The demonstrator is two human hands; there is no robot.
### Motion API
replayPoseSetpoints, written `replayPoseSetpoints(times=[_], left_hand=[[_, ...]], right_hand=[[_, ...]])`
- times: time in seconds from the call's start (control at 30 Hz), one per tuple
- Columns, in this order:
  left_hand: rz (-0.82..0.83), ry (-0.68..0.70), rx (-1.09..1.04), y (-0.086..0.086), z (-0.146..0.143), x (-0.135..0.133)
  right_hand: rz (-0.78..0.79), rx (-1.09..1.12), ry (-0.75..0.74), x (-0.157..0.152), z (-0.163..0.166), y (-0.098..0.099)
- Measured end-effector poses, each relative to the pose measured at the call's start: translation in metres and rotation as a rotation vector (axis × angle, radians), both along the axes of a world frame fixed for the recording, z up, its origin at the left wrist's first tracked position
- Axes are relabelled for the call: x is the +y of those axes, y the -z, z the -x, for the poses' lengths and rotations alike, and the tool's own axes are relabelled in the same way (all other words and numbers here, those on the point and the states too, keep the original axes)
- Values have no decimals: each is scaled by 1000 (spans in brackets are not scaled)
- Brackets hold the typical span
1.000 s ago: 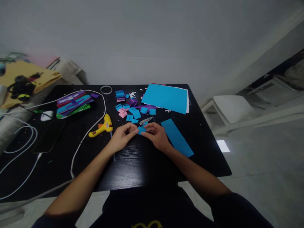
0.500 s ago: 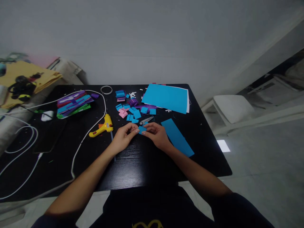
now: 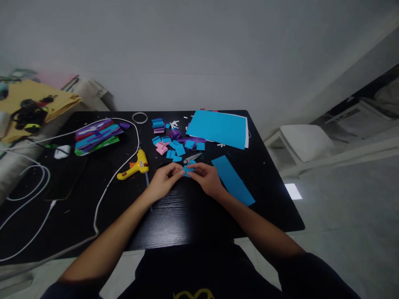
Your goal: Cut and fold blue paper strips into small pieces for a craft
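My left hand (image 3: 163,180) and my right hand (image 3: 207,178) meet over the middle of the black table (image 3: 174,216). Both pinch one small blue paper piece (image 3: 187,169) between their fingertips, low above the tabletop. Just beyond the fingers lie small grey scissors (image 3: 191,158) and a scatter of blue, pink and purple paper squares (image 3: 174,145). A long blue paper strip (image 3: 232,179) lies right of my right wrist. A yellow glue gun (image 3: 134,166) rests left of my left hand.
A large blue sheet (image 3: 220,128) lies at the back right over white paper. A stack of coloured paper strips (image 3: 95,136) sits at the back left, with a tape ring (image 3: 139,118) behind. White cables (image 3: 102,195) loop across the left side. A white chair (image 3: 304,143) stands right of the table.
My fingertips have closed in a little on the blue piece, the right thumb now over it. Nothing else on the table has moved.
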State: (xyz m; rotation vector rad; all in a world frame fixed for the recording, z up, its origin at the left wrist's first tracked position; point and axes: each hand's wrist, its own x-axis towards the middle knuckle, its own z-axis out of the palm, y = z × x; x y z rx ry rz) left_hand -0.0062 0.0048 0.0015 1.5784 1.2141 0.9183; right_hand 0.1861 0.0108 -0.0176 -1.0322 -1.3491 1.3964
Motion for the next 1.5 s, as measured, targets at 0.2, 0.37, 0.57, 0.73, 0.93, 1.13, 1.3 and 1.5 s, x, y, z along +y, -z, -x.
replayPoseSetpoints(times=[0.2, 0.37, 0.57, 0.73, 0.93, 1.13, 1.3, 1.5], left_hand=[[30, -21, -29, 3, 0, 1], [4, -15, 48, 7, 1, -1], [2, -43, 19, 7, 0, -2], [12, -68, 15, 6, -1, -2], [-34, 14, 141, 6, 4, -1], [-44, 11, 130, 5, 4, -1], [13, 24, 131, 6, 4, -1], [21, 18, 153, 6, 6, 1]], right_hand=[[43, 14, -10, 1, 0, 2], [-199, -195, 63, -4, 1, 0], [-142, -118, 88, -3, 3, 5], [33, -16, 2, 2, 1, 10], [-20, -66, 4, 1, 0, 7], [6, -80, 28, 4, 0, 12], [-87, -156, 10, 2, -2, 9], [-120, -181, -15, 0, -2, 7]])
